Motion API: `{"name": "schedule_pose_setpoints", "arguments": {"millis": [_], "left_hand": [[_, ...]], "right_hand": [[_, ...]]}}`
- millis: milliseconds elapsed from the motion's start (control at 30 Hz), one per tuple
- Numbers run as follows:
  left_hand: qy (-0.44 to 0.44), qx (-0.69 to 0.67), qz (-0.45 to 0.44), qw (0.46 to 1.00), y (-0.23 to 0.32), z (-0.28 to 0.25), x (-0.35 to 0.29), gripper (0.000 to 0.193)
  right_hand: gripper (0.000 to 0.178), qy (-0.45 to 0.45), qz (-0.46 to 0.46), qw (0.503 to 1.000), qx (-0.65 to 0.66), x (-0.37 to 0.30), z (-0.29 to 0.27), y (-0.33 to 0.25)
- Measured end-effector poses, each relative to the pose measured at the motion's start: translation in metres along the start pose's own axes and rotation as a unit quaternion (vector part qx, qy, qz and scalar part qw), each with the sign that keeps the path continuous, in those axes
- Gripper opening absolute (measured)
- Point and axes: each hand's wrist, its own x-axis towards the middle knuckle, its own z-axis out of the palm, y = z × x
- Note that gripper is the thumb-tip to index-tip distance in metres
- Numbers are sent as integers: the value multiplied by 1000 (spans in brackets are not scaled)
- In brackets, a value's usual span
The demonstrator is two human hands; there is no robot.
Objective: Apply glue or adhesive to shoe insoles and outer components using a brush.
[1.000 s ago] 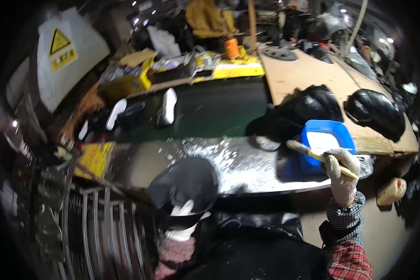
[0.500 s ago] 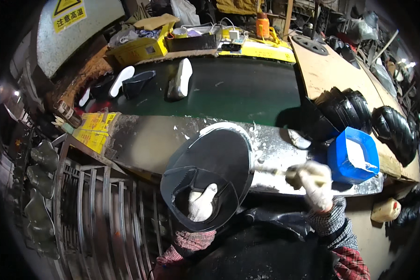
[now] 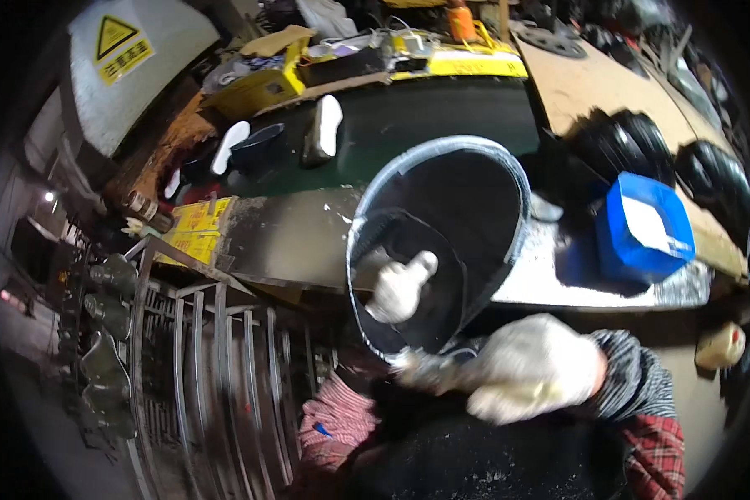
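A wide, dark, tube-like boot upper (image 3: 483, 217) is raised over the near edge of the bench, with a pale white coating along its rim. My left hand (image 3: 398, 290), in a white glove, is inside it and holds it up from within; one digit points up and to the right. My right hand (image 3: 537, 367), also gloved in white, is closed around a brush (image 3: 425, 371). The brush tip is at the lower rim of the boot upper, smeared by motion. A blue container (image 3: 642, 229) with white stuff inside stands to the right on the bench.
Boots with white soles (image 3: 328, 129) lie on the dark worktop (image 3: 425, 108). Shiny black rolled pieces (image 3: 621, 146) rest at the right by a wooden board (image 3: 575, 79). A metal rack (image 3: 225, 367) stands at the lower left. A pale jug (image 3: 719, 346) is at far right.
My right hand has moved left and nearer, bringing the brush from beside the blue container to the lower rim. The boot upper has shifted up and right with my left hand. The view has shifted slightly.
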Motion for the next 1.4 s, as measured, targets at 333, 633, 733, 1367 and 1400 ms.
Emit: {"name": "schedule_pose_setpoints", "arguments": {"millis": [333, 633, 733, 1367, 1400], "left_hand": [[-19, -207, -231, 950, 31, -16, -4, 31], [36, -570, -370, 733, 97, -34, -16, 42], [-6, -530, -487, 694, 72, -23, 16, 36], [302, -500, -473, 659, -38, -117, -278, 26], [270, -61, -536, 798, -49, -122, -393, 27]], "right_hand": [[16, 135, 216, 945, -207, -92, -22, 12], [22, 281, 117, 938, -166, -91, -40, 66], [23, 249, 184, 942, -129, -121, -14, 78], [37, 243, 310, 917, 60, -71, 31, 76], [35, 239, 297, 922, 74, -42, 43, 60]]}}
